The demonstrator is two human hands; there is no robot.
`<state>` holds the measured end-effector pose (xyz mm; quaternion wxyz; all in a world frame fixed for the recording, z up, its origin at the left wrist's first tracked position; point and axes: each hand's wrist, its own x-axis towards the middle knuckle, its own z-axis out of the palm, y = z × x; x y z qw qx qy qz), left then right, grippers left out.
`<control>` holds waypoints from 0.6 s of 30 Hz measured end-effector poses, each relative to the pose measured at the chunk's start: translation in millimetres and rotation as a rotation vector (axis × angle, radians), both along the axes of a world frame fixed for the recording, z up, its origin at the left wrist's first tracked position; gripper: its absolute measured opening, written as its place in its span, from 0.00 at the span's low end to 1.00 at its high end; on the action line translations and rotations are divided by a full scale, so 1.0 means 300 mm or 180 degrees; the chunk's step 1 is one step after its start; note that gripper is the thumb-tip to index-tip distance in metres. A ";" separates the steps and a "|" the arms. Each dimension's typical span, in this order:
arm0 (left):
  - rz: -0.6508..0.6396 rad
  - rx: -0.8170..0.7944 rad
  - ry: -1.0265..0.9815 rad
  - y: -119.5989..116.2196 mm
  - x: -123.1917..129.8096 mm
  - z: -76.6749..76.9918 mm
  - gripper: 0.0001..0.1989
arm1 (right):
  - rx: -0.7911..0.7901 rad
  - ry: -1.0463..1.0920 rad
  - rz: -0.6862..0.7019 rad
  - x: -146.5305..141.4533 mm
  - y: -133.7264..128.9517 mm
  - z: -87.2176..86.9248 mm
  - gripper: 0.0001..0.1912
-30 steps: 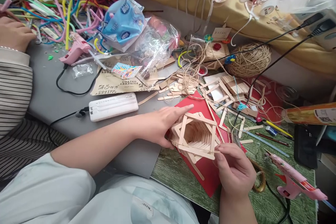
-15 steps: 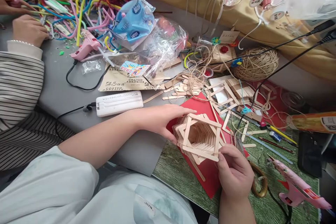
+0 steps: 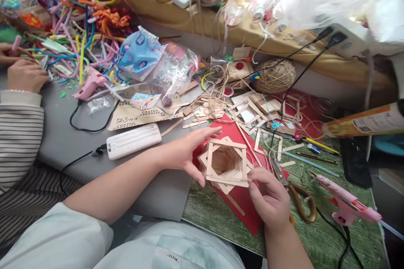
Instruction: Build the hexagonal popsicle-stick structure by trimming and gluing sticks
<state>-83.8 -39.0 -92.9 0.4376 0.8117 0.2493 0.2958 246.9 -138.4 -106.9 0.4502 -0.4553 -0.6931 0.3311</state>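
A hollow tower of craft sticks (image 3: 226, 183), stacked in twisted squares, stands on a red sheet (image 3: 252, 218). On its left side my left hand (image 3: 184, 151) is open, thumb and fingers spread around the wall; whether it touches is hard to tell. My right hand (image 3: 268, 197) is closed, thumb and finger pinching the near right corner of the top square. One loose stick (image 3: 236, 204) lies on the red sheet just in front of the tower.
Scissors (image 3: 303, 201) and a pink glue gun (image 3: 347, 201) lie to the right. Loose sticks (image 3: 210, 107) and twine (image 3: 274, 76) lie behind. A white power bank (image 3: 134, 141) is at left, and a co-worker's hand (image 3: 27, 76) is among pipe cleaners at far left.
My left fingers and thumb have spread away from the tower's side. My right hand still pinches the corner. The camera view has shifted, so everything appears further left.
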 end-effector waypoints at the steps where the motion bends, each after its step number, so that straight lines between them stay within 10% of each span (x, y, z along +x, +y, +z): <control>1: 0.0046 0.0138 -0.0059 0.002 0.007 -0.005 0.74 | 0.0025 0.0013 0.0016 0.000 0.001 0.003 0.12; 9: 0.0343 0.1284 -0.0314 0.016 0.056 0.006 0.60 | -0.0008 -0.0027 0.0049 -0.021 0.013 0.022 0.15; 18: -0.0273 0.2129 0.0764 0.073 -0.030 0.221 0.42 | 0.1157 -0.0839 -0.0302 -0.081 -0.017 0.142 0.25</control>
